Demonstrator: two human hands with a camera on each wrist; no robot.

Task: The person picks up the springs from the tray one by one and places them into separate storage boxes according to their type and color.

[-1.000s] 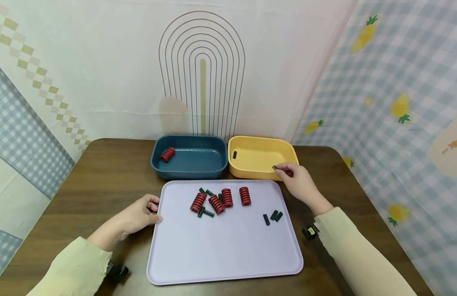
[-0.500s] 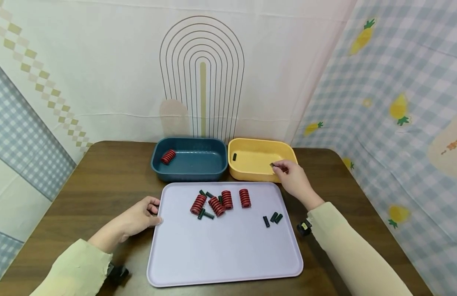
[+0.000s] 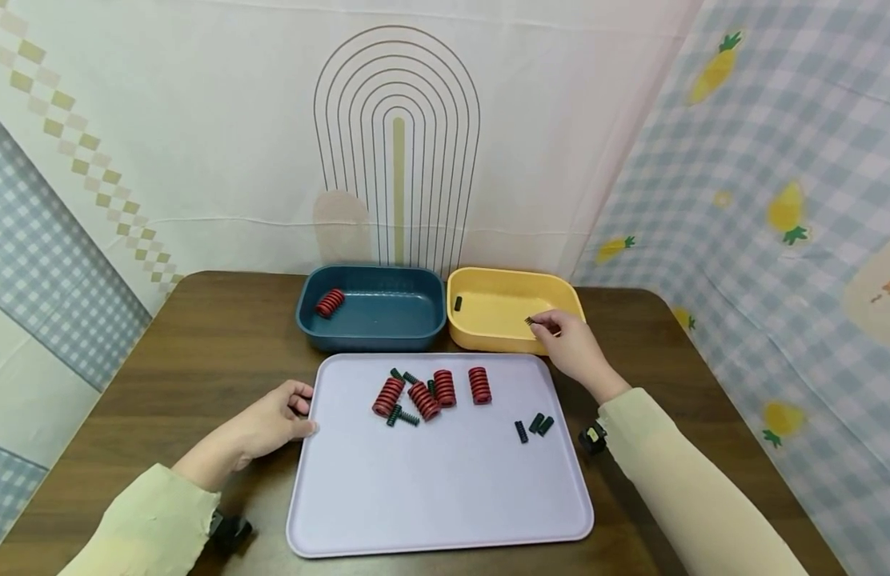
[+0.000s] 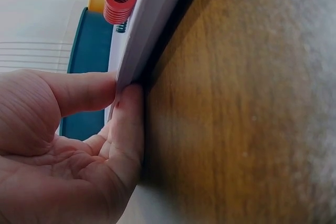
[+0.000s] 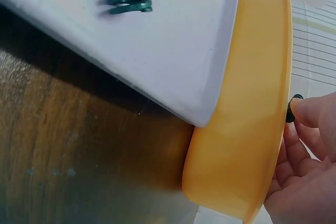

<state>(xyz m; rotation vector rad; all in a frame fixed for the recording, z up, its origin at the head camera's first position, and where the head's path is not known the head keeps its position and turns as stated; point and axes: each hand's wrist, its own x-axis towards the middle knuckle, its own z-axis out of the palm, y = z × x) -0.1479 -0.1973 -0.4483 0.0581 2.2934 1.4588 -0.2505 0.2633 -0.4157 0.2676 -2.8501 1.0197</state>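
Observation:
My right hand (image 3: 575,352) pinches a small dark green spring (image 3: 530,321) between thumb and fingers, above the near right side of the yellow container (image 3: 488,339). The right wrist view also has that spring at my fingertips, by the container's rim. Inside the container lies another small green spring (image 3: 458,303). My left hand (image 3: 275,419) grips the left rim of the lilac tray (image 3: 438,496), thumb above and a finger against its outer side. On the tray several thick red springs (image 3: 479,386) lie among small green ones (image 3: 409,418). More green springs (image 3: 536,423) lie at the tray's right.
Left of the yellow container and close against it stands a dark blue container (image 3: 373,342), holding one red spring (image 3: 330,302). Both stand behind the tray on the brown wooden table (image 3: 222,336). A patterned cloth (image 3: 236,120) hangs behind the table.
My right hand has moved slightly left and farther over the yellow container with the spring, then stayed there. My left hand keeps its grip on the tray. The head view shifts slightly.

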